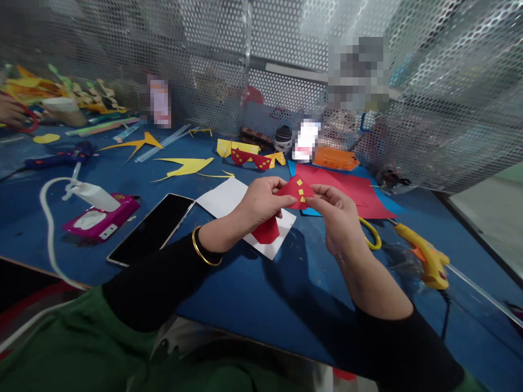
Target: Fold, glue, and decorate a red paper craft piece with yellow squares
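My left hand (pixel 261 202) pinches the left side of a red paper piece (pixel 291 188) dotted with small yellow squares. On its right side, the fingertips of my right hand (pixel 338 213) grip the same piece near the lowest square. Another red paper part (pixel 267 231) shows below my left hand, over a white sheet (pixel 223 193); I cannot tell whether it joins the held piece. Beyond my hands stand red paper glasses (pixel 250 159) with yellow squares, beside a yellow paper pair (pixel 238 146).
Right: yellow glue gun (pixel 427 256), yellow-handled scissors (pixel 372 235), red sheets (pixel 347 188). Left: black-screened tablet (pixel 153 228), magenta power strip (pixel 102 220) with a white cable, blue glue gun (pixel 61 158), yellow paper cutouts (pixel 186 166). Perforated metal panels (pixel 212 32) border the back. Another person's hand (pixel 10 111) is far left.
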Tool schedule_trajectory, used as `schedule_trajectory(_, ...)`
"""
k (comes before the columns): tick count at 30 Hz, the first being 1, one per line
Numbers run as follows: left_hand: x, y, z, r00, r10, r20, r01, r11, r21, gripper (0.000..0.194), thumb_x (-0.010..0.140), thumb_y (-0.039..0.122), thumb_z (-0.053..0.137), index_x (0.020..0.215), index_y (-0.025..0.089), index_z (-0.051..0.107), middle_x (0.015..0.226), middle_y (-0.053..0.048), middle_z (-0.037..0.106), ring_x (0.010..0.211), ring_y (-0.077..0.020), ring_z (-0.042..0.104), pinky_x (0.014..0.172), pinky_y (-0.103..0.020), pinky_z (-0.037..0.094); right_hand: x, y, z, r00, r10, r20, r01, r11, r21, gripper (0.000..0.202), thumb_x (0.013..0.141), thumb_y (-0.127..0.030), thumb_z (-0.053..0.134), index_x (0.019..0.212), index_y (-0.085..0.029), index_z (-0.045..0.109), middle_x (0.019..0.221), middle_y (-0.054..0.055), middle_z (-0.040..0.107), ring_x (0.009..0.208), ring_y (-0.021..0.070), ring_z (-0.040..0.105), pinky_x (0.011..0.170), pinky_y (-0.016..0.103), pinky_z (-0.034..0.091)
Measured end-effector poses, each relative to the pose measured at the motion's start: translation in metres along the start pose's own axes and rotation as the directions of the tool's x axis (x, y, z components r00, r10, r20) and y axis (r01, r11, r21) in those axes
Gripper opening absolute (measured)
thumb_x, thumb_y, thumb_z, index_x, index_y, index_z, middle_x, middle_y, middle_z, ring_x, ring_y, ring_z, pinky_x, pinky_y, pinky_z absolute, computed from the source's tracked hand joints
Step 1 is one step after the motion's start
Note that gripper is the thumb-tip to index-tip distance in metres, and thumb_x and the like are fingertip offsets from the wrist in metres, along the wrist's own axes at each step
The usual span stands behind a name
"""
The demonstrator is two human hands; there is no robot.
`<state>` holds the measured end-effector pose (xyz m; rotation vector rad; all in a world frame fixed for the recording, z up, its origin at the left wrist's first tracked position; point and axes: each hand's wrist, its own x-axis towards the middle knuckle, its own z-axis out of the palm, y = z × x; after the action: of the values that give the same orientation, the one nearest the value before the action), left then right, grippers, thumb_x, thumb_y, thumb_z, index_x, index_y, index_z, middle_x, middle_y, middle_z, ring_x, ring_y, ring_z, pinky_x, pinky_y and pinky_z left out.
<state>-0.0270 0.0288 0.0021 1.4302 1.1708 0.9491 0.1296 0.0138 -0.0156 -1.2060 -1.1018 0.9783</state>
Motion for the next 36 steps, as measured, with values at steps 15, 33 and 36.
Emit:
schedule_trajectory(15,0.001,-0.005,0.0,0.987,0.055,0.152,-0.067,0.995,0.075,0.009,0.075,0.013,0.067,0.077,0.018,0.061,0.063,0.004,0.062,0.045,-0.0092,0.056,0.045,-0.022,0.044,0.007,-0.008,-0.022,0.914,-0.391,0.112,0.402,0.829,-0.39,0.029,0.084,-0.039,0.069,0.109,-0.024,0.068,0.111,0.007,0.072,0.108,0.0232,0.066,0.098,0.043,0.049)
schedule_trajectory(33,0.012,-0.005,-0.015,0.867,0.384,-0.318,-0.305,0.913,0.27,0.021,0.087,0.026,0.07,0.105,0.018,0.067,0.115,-0.009,0.071,0.106,-0.0188,0.064,0.097,-0.031,0.046,0.016,-0.009,-0.038,0.969,-0.236,0.073,0.246,0.89,-0.385,0.024,0.077,-0.036,0.072,0.096,-0.021,0.074,0.073,0.0,0.064,0.064,0.0134,0.057,0.063,0.031,0.047)
schedule_trajectory(36,0.017,-0.004,-0.018,0.896,0.186,-0.403,-0.23,0.971,-0.064,0.011,0.088,0.022,0.067,0.098,0.016,0.065,0.099,-0.006,0.07,0.089,-0.0134,0.063,0.082,-0.025,0.048,0.018,-0.01,-0.039,0.976,-0.218,0.0,0.21,0.938,-0.275,0.025,0.074,-0.033,0.075,0.095,-0.02,0.073,0.07,-0.002,0.062,0.06,0.011,0.054,0.058,0.028,0.045)
